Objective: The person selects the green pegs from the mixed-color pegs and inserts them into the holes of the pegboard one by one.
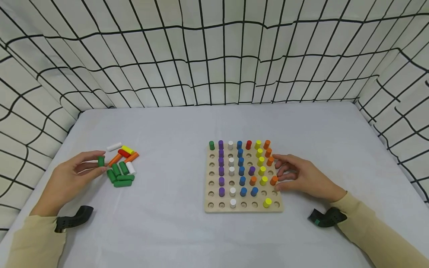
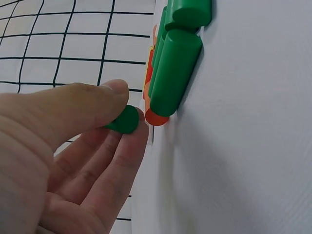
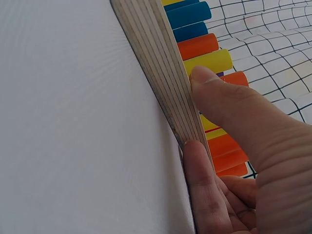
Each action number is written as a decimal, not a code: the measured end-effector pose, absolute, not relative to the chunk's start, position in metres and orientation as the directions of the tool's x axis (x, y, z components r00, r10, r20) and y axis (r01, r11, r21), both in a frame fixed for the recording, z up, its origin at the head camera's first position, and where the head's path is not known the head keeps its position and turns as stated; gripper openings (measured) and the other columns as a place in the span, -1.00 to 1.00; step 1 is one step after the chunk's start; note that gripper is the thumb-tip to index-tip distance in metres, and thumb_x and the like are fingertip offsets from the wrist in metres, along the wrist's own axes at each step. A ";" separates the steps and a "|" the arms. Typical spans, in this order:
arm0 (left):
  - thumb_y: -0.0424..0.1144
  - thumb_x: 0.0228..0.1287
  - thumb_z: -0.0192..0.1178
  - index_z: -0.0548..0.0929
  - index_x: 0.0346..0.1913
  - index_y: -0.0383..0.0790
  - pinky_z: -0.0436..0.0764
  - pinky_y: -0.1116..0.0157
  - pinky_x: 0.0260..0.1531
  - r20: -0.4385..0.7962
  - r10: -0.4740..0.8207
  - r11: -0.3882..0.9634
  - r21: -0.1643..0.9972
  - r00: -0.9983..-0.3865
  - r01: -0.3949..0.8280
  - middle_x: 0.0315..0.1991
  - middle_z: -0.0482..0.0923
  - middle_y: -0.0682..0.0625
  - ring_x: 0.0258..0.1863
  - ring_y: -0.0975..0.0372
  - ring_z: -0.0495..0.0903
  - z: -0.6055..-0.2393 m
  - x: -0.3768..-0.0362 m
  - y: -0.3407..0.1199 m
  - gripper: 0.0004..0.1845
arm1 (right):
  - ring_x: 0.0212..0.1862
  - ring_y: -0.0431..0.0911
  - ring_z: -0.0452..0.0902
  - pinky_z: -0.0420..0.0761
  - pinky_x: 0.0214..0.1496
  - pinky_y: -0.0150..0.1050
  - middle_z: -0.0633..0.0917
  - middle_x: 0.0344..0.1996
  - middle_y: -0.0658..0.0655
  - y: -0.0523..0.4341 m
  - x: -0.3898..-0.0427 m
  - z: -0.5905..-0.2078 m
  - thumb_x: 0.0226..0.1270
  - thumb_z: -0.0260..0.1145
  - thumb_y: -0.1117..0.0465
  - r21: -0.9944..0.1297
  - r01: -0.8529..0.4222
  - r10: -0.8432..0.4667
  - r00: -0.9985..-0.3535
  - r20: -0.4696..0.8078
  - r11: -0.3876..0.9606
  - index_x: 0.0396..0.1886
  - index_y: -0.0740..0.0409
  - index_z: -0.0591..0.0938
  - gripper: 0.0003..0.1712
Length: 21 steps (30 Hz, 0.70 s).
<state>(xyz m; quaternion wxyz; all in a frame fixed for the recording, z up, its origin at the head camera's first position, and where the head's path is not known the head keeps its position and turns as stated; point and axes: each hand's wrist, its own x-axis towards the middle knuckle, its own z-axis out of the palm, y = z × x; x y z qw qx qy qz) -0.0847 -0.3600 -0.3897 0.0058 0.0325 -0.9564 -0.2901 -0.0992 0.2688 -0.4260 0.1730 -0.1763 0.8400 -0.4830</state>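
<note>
Left hand point(image 1: 69, 175) pinches a green peg point(image 1: 101, 161), long axis upright; right hand point(image 1: 304, 175), unclenched, touches the pegboard point(image 1: 249, 200)

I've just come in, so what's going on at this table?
A person's left hand pinches a green peg beside a group of loose pegs. The right hand touches the right edge of a wooden pegboard. Upright pegs in several colours stand in it. Its leftmost column holds just one, a green one at the far end.
</note>
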 end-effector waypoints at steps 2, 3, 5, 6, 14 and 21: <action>-0.01 0.36 0.40 0.51 0.42 -0.07 0.50 0.79 -0.31 0.009 -0.052 0.814 0.580 -0.999 -0.037 0.16 0.51 0.31 -0.17 0.93 0.36 -0.390 -0.085 -0.359 -0.37 | -0.02 -0.29 0.69 0.75 0.08 -0.46 0.56 0.10 0.19 0.269 -0.099 -0.426 0.11 0.65 0.12 -0.874 -0.131 -0.466 -0.877 -0.118 0.468 0.55 0.24 0.31 0.07; -0.01 0.35 0.41 0.51 0.42 -0.08 0.51 0.80 -0.30 0.014 -0.049 0.810 0.585 -0.999 -0.031 0.11 0.46 0.41 -0.17 0.93 0.37 -0.390 -0.085 -0.359 -0.37 | -0.02 -0.29 0.69 0.75 0.08 -0.46 0.56 0.10 0.19 0.269 -0.099 -0.426 0.11 0.65 0.11 -0.873 -0.132 -0.466 -0.877 -0.117 0.469 0.55 0.24 0.31 0.07; 0.00 0.34 0.41 0.52 0.41 -0.10 0.50 0.80 -0.30 0.015 -0.050 0.811 0.584 -0.999 -0.032 0.05 0.37 0.56 -0.17 0.93 0.38 -0.390 -0.085 -0.358 -0.37 | -0.02 -0.30 0.68 0.75 0.09 -0.45 0.56 0.10 0.19 0.269 -0.100 -0.426 0.11 0.66 0.11 -0.874 -0.136 -0.469 -0.876 -0.115 0.467 0.55 0.24 0.31 0.07; 0.00 0.34 0.41 0.53 0.40 -0.11 0.49 0.80 -0.30 0.014 -0.053 0.813 0.582 -0.999 -0.034 0.05 0.36 0.58 -0.17 0.93 0.38 -0.390 -0.085 -0.357 -0.37 | -0.02 -0.29 0.68 0.75 0.09 -0.45 0.56 0.10 0.18 0.270 -0.100 -0.426 0.09 0.66 0.12 -0.875 -0.134 -0.468 -0.876 -0.115 0.466 0.55 0.23 0.31 0.07; -0.03 0.33 0.43 0.57 0.34 -0.11 0.49 0.82 -0.27 0.021 -0.039 0.794 0.608 -0.999 -0.018 0.02 0.36 0.66 -0.15 0.91 0.42 -0.385 -0.084 -0.346 -0.42 | -0.01 -0.28 0.68 0.74 0.09 -0.47 0.57 0.08 0.16 0.271 -0.100 -0.427 0.10 0.66 0.10 -0.872 -0.130 -0.464 -0.878 -0.121 0.472 0.54 0.22 0.33 0.06; -0.18 0.32 0.45 0.59 0.33 -0.20 0.54 0.82 -0.14 0.087 0.021 0.755 0.652 -0.996 0.073 0.03 0.44 0.64 -0.09 0.84 0.50 -0.382 -0.085 -0.331 -0.45 | -0.01 -0.27 0.67 0.74 0.09 -0.48 0.57 0.09 0.14 0.269 -0.101 -0.424 0.08 0.67 0.12 -0.864 -0.131 -0.459 -0.880 -0.125 0.486 0.54 0.23 0.32 0.07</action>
